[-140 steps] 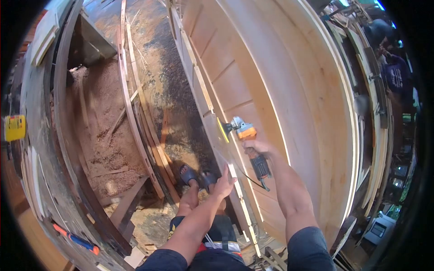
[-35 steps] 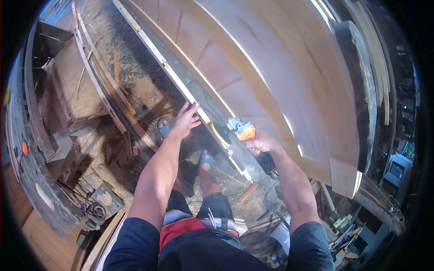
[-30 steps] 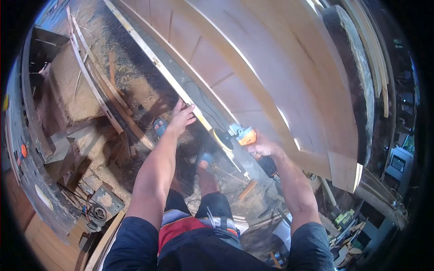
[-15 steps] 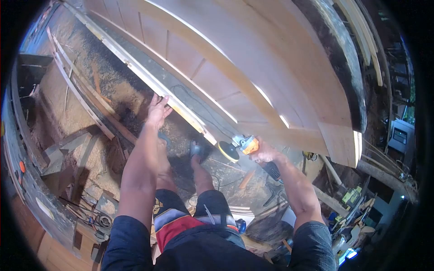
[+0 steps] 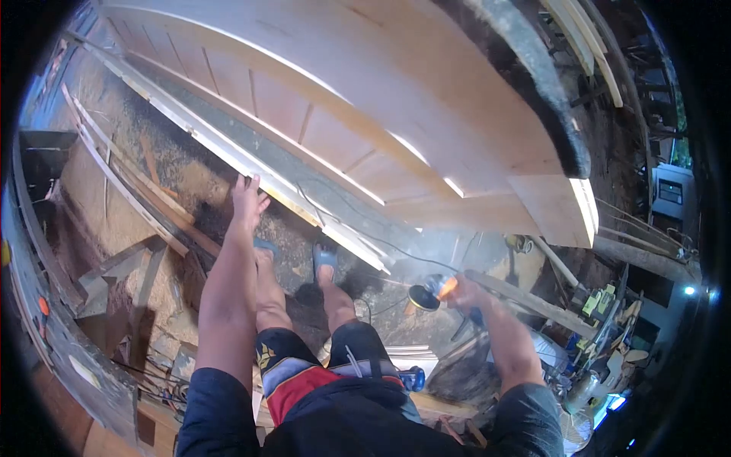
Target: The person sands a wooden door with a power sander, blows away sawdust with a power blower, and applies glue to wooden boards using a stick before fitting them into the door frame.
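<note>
The left hand is stretched forward, fingers spread flat on the near edge of the wooden panel; the sander is gripped low by the right hand, fingers wrapped round it.

Two hands show, one left hand and one right hand; two bare forearms; two bare legs; two blue sandals, a left sandal and a right sandal; one sander, with a single round disc; one black cord; one large wooden panel; one dark beam along its far side; one small lit lamp; loose slats on the sawdust number at least three, the rest too tangled to count.
</note>
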`<act>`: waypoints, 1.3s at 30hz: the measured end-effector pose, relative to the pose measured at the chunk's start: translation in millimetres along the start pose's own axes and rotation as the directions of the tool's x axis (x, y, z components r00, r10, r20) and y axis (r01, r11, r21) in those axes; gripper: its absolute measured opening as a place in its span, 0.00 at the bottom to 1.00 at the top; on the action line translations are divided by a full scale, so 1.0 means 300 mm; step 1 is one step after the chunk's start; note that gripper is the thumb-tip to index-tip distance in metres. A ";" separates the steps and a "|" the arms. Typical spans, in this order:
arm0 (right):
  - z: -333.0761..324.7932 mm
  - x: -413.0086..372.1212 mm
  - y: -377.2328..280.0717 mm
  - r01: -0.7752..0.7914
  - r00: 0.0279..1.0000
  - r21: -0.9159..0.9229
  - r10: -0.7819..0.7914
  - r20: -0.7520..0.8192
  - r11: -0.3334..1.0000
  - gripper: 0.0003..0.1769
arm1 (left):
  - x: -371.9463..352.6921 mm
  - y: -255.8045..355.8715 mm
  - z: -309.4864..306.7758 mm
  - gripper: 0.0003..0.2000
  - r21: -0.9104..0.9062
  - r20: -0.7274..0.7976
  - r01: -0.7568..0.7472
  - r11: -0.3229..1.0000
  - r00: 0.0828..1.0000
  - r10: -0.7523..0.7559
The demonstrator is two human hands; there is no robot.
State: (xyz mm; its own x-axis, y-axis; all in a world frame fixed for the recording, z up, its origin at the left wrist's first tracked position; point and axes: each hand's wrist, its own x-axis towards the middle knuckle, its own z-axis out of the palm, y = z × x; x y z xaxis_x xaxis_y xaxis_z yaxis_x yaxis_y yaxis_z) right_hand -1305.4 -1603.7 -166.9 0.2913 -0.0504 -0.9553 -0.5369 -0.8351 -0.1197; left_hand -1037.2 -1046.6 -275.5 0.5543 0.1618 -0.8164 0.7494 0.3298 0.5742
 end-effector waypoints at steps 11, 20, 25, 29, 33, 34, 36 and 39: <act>0.584 -0.878 0.524 0.002 0.955 0.583 0.172 -0.243 0.812 0.40 | -0.366 -0.233 0.028 0.21 0.748 -0.018 -0.240 0.618 0.925 0.380; 0.506 -1.084 0.084 0.478 0.746 0.878 0.541 -0.389 -0.027 0.23 | -1.401 -0.398 0.482 0.24 0.306 0.909 -0.775 0.554 0.064 -0.413; 0.382 -0.984 -0.100 0.626 0.757 0.647 0.540 -0.368 -0.436 0.12 | -1.636 -0.357 0.529 0.45 -0.249 0.888 -0.915 0.316 -0.346 -0.304; 0.308 -0.924 -0.232 0.606 0.795 0.599 0.420 -0.437 -0.524 0.11 | -1.619 -0.241 0.499 0.42 -0.256 0.876 -0.965 0.053 -0.255 -0.410; 0.264 -0.831 -0.380 0.558 0.829 0.650 0.308 -0.467 -0.515 0.13 | -1.526 -0.123 0.405 0.38 -0.292 0.933 -0.956 -0.030 -0.278 -0.227; 0.239 -0.847 -0.469 0.538 0.842 0.664 0.291 -0.455 -0.519 0.13 | -1.491 -0.070 0.376 0.35 -0.266 0.947 -0.964 0.032 -0.267 -0.176; 0.202 -0.793 -0.535 0.504 0.860 0.682 0.240 -0.449 -0.531 0.12 | -1.417 0.061 0.308 0.28 -0.203 0.970 -0.945 0.258 -0.230 -0.079; 0.121 -0.765 -0.758 0.552 0.832 0.743 0.199 -0.517 -0.379 0.14 | -1.296 0.298 0.139 0.08 -0.115 0.991 -0.837 0.535 -0.060 0.118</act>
State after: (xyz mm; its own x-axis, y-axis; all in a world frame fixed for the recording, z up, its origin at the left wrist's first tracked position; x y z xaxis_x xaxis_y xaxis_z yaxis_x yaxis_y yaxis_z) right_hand -1278.9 -1382.3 69.6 0.5454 -0.4915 -0.6790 -0.2235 0.6955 -0.6829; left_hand -1170.6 -1118.8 95.8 0.4144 -0.8925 0.1781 -0.1050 0.1475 0.9835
